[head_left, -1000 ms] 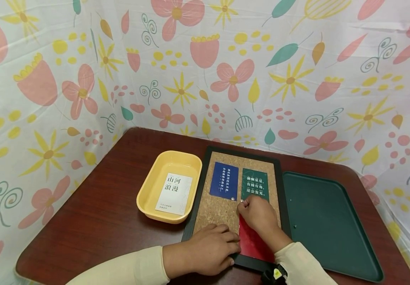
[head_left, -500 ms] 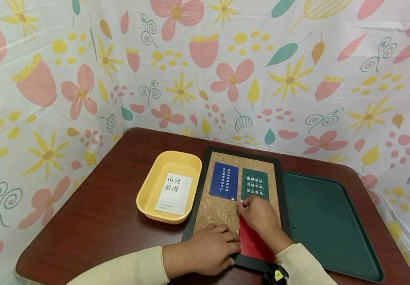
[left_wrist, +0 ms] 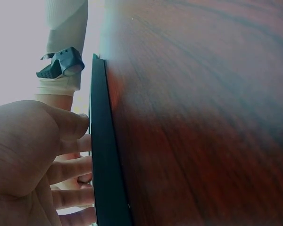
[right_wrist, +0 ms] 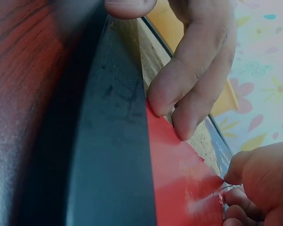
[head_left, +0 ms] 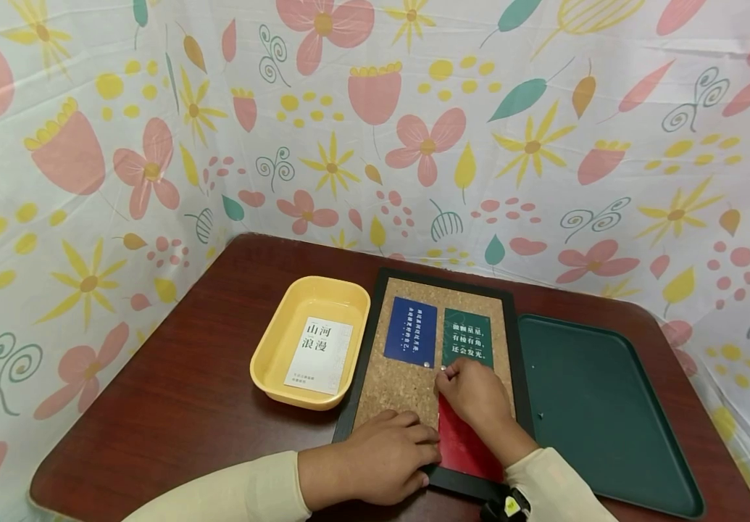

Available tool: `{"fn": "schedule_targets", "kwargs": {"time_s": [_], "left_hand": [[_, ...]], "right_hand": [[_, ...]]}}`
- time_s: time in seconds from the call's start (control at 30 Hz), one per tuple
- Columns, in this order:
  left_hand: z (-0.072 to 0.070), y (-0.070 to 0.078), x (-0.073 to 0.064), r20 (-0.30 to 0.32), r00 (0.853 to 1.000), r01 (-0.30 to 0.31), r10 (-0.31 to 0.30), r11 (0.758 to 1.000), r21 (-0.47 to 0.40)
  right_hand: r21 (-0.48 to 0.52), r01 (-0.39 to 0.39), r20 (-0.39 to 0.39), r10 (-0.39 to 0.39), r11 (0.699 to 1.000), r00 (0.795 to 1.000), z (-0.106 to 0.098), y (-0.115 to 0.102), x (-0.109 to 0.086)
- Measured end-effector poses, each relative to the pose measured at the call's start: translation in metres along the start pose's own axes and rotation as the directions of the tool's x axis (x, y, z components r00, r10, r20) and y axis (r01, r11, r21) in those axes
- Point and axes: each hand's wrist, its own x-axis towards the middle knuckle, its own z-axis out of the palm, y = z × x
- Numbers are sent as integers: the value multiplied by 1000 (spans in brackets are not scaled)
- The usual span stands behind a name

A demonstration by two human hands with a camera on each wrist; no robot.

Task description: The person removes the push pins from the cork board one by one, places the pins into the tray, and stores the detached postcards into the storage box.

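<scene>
A cork board (head_left: 390,388) in a black frame lies on the table. My left hand (head_left: 384,458) rests over its front edge, fingertips on the left side of a red card (head_left: 462,453); in the right wrist view two fingers touch that card's edge. My right hand (head_left: 479,399) pinches a small pushpin (right_wrist: 228,187) at the card's upper left corner, its thin needle just showing between thumb and fingers. Above lie a blue card (head_left: 410,331) with a pin (head_left: 426,365) at its lower right corner, and a green card (head_left: 467,337), its lower edge partly behind the right hand.
Left of the board stands a yellow basin (head_left: 270,362) holding a white card (head_left: 318,355) with printed characters. On the right lies a dark green tray (head_left: 609,420) with a few tiny pins (head_left: 540,415) near its left side. A flowered cloth (head_left: 322,109) hangs behind the table.
Both hands stay in nearly the same place. The red card and the board have not visibly moved.
</scene>
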Motion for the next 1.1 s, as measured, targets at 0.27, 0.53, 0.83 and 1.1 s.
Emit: {"fn": "schedule_targets", "kwargs": {"time_s": [0.27,0.53,0.83,1.1], "left_hand": [[1,0,0,-9,1000,0,0,1000,7],[1,0,0,-14,1000,2,-2,1000,10],[0,0,-1,-22,1000,0,1,1000,9],[1,0,-1,-21,1000,2,-2,1000,-4]], "right_hand": [[26,-14,-2,14,1000,1000,-1,1,-1],[44,-15,7,14,999,1000,-3,0,-2],[-20,25,-9,-25,1000,1000,-7,1,-5],[-32,30,-19,-31,999,999,-15,7,-9]]}}
